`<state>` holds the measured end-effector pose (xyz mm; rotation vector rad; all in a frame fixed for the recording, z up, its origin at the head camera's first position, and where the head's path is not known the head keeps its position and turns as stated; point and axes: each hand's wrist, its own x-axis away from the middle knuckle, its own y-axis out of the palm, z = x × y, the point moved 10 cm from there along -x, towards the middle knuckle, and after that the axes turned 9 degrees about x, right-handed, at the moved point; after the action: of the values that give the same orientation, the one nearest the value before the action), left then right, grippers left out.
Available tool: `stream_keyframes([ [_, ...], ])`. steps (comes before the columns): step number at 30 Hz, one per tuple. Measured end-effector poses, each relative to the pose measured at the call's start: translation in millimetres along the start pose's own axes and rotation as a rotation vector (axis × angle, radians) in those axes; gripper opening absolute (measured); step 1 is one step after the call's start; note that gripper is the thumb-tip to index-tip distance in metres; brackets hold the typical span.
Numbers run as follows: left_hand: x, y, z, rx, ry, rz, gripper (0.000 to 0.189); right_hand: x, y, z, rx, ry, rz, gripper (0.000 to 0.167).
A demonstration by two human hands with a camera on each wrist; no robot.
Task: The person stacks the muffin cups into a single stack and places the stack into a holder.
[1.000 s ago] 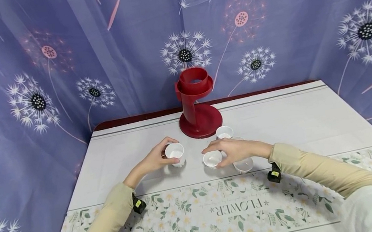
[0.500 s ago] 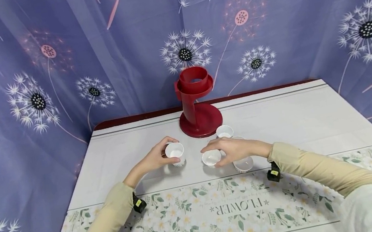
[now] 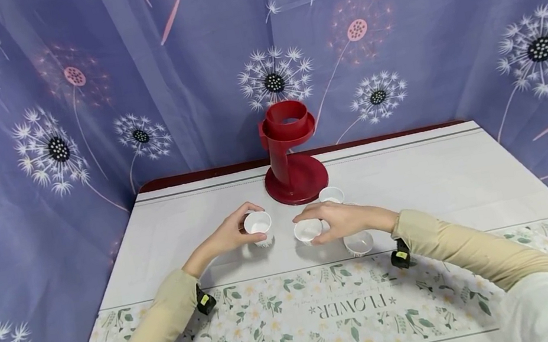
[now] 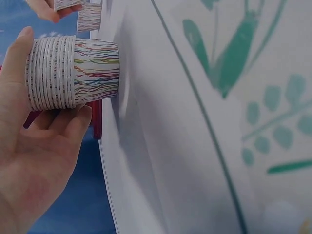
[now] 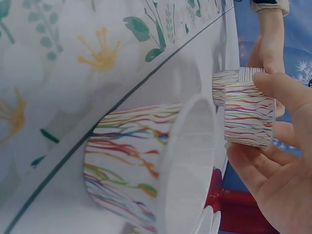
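My left hand [image 3: 227, 235] grips a stack of nested paper cups [image 4: 73, 73], white with thin coloured stripes, which stands upright on the table. The thumb and fingers lie on opposite sides of the stacked rims. To the right, my right hand [image 3: 341, 219] holds a single striped cup [image 5: 248, 112] between thumb and fingers, its mouth up. It appears slightly above the tabletop, apart from the stack. Beside the right hand stand another cup [image 3: 358, 243] in front and one [image 3: 331, 195] behind. Part of the space between those two is hidden by the right hand and wrist.
A red stand [image 3: 296, 178] with a ring-shaped top and round base is behind the cups, near the table's back edge. The white tablecloth [image 3: 414, 172] has a floral band along the front. A purple dandelion-print curtain [image 3: 207, 86] surrounds the back and sides.
My right hand has moved slightly left and away from me with its cup, closer to the stack. The left hand and its stack have stayed in place.
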<state>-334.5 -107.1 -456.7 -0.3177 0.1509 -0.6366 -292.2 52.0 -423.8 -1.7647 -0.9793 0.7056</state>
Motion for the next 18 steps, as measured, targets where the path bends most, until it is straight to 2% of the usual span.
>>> stream_keyframes([
  [12, -0.4, 1.6, -1.6, -0.004, -0.008, 0.001, 0.051, -9.3, -6.4, -5.4, 0.052, -0.005, 0.019, 0.056],
  [18, -0.5, 1.6, -3.7, 0.012, -0.02, 0.001, 0.052, -15.1, -10.4, -8.9, 0.022, -0.004, 0.025, 0.055],
])
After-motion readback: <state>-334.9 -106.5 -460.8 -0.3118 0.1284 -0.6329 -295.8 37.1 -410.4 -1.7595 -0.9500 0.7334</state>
